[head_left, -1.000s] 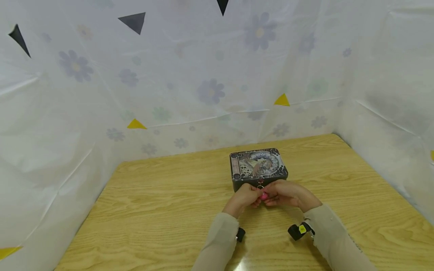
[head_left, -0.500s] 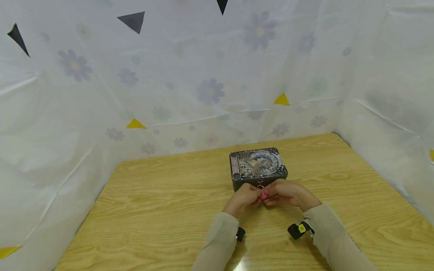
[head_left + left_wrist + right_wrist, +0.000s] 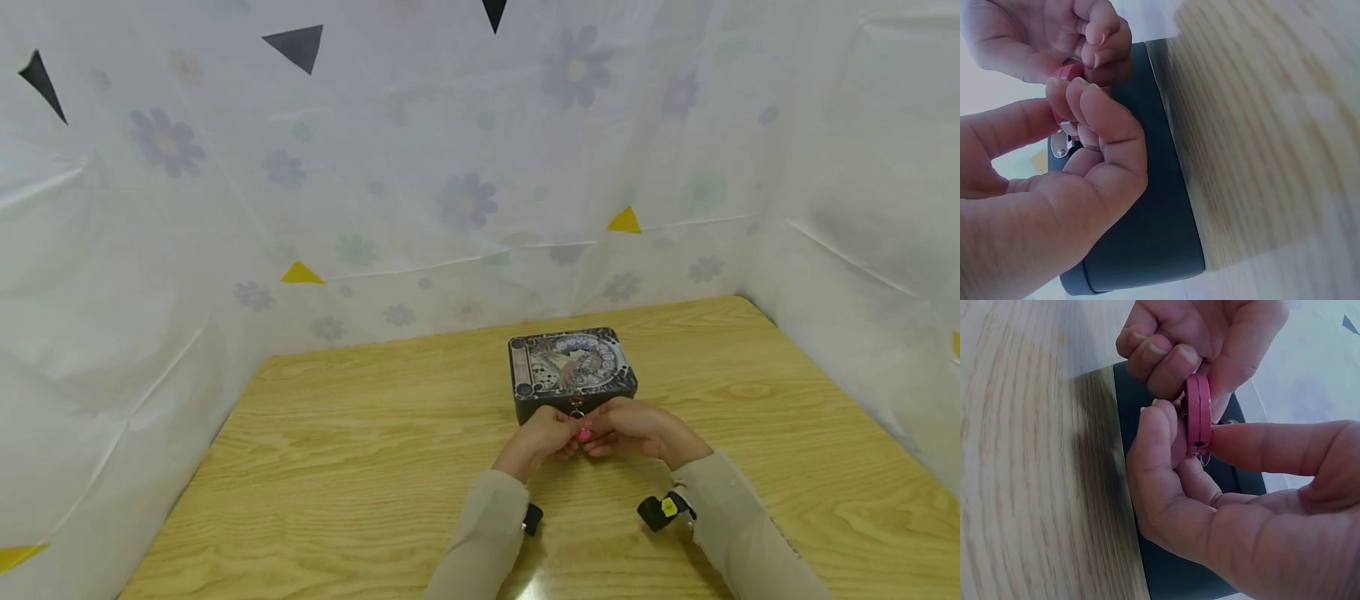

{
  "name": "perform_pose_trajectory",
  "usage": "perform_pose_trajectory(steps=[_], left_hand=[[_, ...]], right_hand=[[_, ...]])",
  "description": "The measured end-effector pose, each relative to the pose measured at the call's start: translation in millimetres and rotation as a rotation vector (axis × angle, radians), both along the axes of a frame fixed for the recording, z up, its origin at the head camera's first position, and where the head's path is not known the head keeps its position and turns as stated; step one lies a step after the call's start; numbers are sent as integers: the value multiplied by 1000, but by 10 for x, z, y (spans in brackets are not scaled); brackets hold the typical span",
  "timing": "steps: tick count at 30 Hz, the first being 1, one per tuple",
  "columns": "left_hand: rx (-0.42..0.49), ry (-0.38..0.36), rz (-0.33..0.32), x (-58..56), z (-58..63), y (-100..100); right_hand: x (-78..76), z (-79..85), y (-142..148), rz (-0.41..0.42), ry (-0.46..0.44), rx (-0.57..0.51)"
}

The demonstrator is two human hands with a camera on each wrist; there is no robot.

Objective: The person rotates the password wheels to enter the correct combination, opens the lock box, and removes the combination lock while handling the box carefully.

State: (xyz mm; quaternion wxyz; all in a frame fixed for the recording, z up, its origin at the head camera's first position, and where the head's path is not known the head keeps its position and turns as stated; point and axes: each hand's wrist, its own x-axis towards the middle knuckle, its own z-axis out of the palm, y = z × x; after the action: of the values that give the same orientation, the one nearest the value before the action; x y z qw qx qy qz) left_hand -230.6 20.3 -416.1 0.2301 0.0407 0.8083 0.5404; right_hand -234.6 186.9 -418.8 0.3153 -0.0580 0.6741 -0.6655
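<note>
A small pink padlock (image 3: 584,434) with a silver ring-like shackle (image 3: 576,414) hangs at the front of a dark tin box (image 3: 573,364) with an illustrated lid. My left hand (image 3: 542,437) pinches the padlock between thumb and curled fingers, seen close up in the left wrist view. From the other side, my right hand (image 3: 637,429) pinches it too; in the right wrist view the padlock's seamed edge (image 3: 1199,412) shows between the fingers. A metal clasp (image 3: 1060,145) is partly visible behind my left fingers. The lid is down. Fingers hide most of the padlock's faces.
The box stands on a wood-grain table (image 3: 360,450), right of its middle and toward the back. White flowered sheeting (image 3: 420,167) hangs behind and at both sides. Black wrist cameras (image 3: 656,512) sit under the sleeves near the tabletop.
The hands and the box stay in place. Within the fingers the padlock appears turned very slightly; otherwise only a small shift of the head view shows.
</note>
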Motion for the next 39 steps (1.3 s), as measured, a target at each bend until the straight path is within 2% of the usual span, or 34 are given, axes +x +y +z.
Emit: perform_pose_trajectory(steps=[7, 13, 22, 27, 32, 39], left_hand=[[-36, 40, 10, 39, 11, 11], [-95, 122, -3, 82, 49, 12], [-341, 324, -37, 150, 117, 0], [-458, 357, 12, 179, 120, 51], [-526, 399, 71, 177, 84, 103], [-660, 503, 80, 177, 47, 151]], right_hand=[[-8, -18, 16, -31, 16, 14], [-5, -32, 29, -36, 24, 19], [2, -42, 20, -50, 24, 6], [18, -17, 8, -59, 26, 6], [15, -10, 8, -55, 31, -2], [21, 8, 3, -57, 46, 9]])
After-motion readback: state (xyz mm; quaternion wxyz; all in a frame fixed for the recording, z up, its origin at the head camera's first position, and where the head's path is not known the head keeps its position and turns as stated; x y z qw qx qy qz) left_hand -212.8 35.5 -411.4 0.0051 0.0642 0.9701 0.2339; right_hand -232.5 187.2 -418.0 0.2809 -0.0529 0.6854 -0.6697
